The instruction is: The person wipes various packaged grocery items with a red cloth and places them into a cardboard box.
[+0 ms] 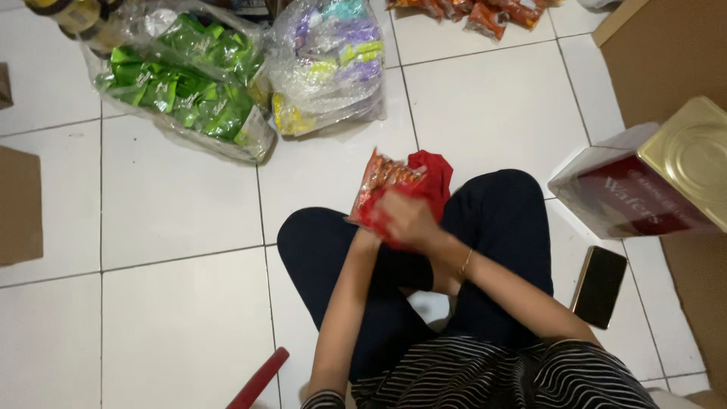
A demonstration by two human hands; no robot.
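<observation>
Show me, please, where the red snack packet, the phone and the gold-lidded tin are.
red snack packet [381, 184]: head view, its upper half.
phone [599, 285]: head view, screen centre.
gold-lidded tin [691, 160]: head view, its lid.

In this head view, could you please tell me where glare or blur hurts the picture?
Head view: the hands and the red plastic snack packet are motion-blurred; glare whitens the clear plastic bags of green sachets; the gold tin lid shines softly; the white tiled floor is evenly lit.
</observation>
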